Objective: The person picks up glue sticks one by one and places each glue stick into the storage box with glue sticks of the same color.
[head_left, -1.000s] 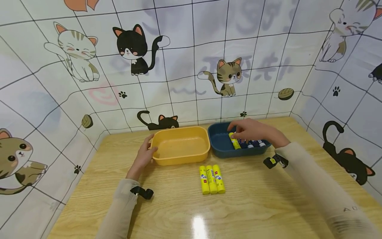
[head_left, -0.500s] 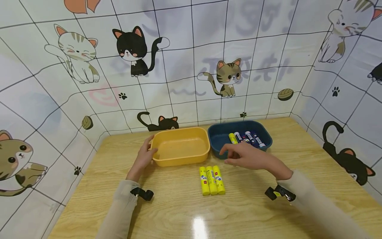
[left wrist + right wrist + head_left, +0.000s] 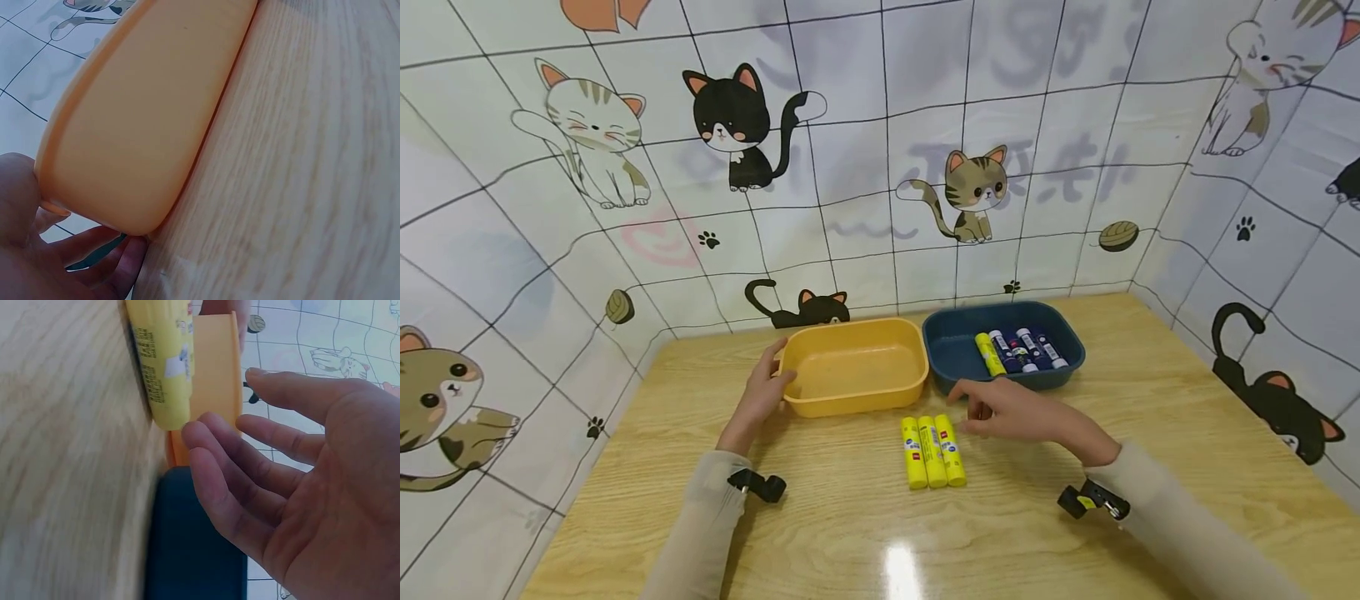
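My left hand (image 3: 762,394) grips the left end of a yellow plastic basket (image 3: 854,407), its thumb at the rim; the left wrist view shows the other fingers against the end wall of this basket (image 3: 144,112). My right hand (image 3: 1015,410) hovers just right of a row of three yellow glue sticks (image 3: 932,451) lying side by side on the table. In the right wrist view this hand (image 3: 294,469) holds nothing, its fingers loosely bent beside a yellow glue stick (image 3: 164,362).
A dark blue basket (image 3: 951,346) stands against the yellow one's right side. Inside it lie a yellow glue stick (image 3: 990,354) and several dark blue and white sticks (image 3: 1030,350). A cat-print sheet (image 3: 880,167) rises behind the wooden table (image 3: 820,517).
My right hand has left the blue basket, where the yellow glue stick now lies, and come toward me beside the row of three. The left hand stays on the yellow basket.
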Motion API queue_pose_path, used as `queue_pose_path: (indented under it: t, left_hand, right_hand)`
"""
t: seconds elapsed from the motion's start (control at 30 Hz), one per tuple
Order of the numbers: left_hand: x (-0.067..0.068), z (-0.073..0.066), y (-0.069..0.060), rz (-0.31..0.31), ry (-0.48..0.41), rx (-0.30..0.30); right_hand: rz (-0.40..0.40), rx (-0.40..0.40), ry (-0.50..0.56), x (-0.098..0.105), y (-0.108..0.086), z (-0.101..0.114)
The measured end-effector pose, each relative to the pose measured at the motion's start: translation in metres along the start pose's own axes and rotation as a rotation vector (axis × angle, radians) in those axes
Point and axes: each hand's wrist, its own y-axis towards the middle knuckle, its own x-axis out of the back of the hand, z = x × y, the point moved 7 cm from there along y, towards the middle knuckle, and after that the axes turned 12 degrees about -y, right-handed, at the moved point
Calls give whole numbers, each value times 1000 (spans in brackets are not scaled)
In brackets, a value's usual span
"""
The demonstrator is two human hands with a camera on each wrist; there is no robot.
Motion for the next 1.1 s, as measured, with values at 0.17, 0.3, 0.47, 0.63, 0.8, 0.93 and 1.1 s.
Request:
queue_pose_path:
  t: [0.17,0.3,0.47,0.63,0.8,0.93,1.1]
  left_hand:
    - [0,2,1,-12,5,2]
    - [0,2,2,-14,-1,5]
    - [-1,0,2,-12,0,-2]
    - [-1,-1,0,-3,10,-9]
    - [-1,-1,0,0,12,-14]
    - [0,-1,0,-4,12,-5]
    - [-1,1,0,-6,4,9]
  right_hand:
    - [6,-26,19,-7,2,-5]
    - [-2,-23,42,-9,2,-5]
    - [3,-36,111,-13,2,-8]
    - [42,-61,199,-23,3,-12]
    - [42,-81,243,-29,5,-15]
    - [70,-97,273,-34,7,-15]
    - [126,-94,303,-43,8,-16]
